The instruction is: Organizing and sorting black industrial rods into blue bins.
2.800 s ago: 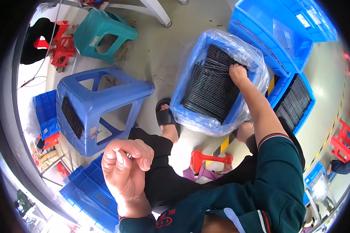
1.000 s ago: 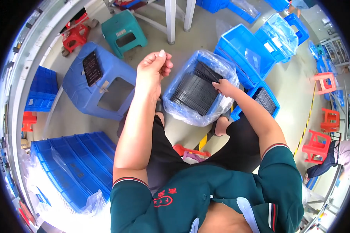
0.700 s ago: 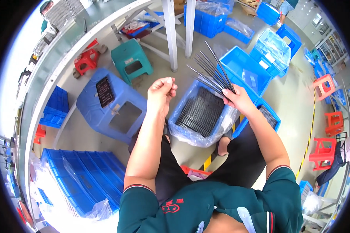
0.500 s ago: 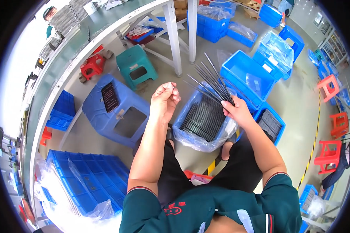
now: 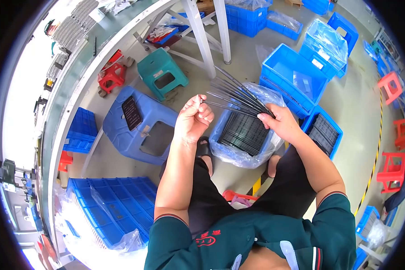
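My right hand [image 5: 280,121] grips a fanned bundle of thin black rods [image 5: 240,96], their free ends pointing up and to the left. My left hand [image 5: 194,118] is closed in a pinch, and the end of one rod meets its fingertips. What sits in that pinch is too small to make out. Below the bundle stands a blue bin [image 5: 215,143] lined with clear plastic, with many more black rods [image 5: 245,132] lying side by side in it.
A blue stool [image 5: 117,123] bearing a dark phone [image 5: 131,112] stands at left, with a green stool [image 5: 159,67] beyond. Blue crates [image 5: 274,67] stand at right, one holding dark rods [image 5: 323,134]. Stacked blue crates [image 5: 108,202] are near left, under the workbench edge [image 5: 83,67].
My left hand has met a rod's end; before, it was apart from the bundle. The bundle has tilted further left. The whole view has shifted slightly.
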Demonstrator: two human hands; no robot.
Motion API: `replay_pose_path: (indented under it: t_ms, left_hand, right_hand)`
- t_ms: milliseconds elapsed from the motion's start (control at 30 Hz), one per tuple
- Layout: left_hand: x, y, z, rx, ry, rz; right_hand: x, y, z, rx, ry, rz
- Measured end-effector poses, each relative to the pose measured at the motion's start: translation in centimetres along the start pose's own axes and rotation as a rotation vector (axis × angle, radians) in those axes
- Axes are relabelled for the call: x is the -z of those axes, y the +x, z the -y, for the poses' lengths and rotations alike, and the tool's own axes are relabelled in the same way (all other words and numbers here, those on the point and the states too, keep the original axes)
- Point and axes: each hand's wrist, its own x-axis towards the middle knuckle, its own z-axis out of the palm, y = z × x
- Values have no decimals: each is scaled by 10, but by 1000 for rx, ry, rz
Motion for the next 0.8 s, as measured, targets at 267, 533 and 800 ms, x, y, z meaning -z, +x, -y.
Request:
replay_pose_path:
  t_ms: [267,533,800]
  left_hand:
    - [-2,0,-1,90,102,40]
    - [-13,-6,-4,-305,820,-185]
    - [-19,-16,-11,-150,921,-89]
  right_hand:
    - [-2,-2,-10,124,-75,-77]
    - [-3,0,-4,20,-29,-21]
    - [2,-1,-4,8,30,33]
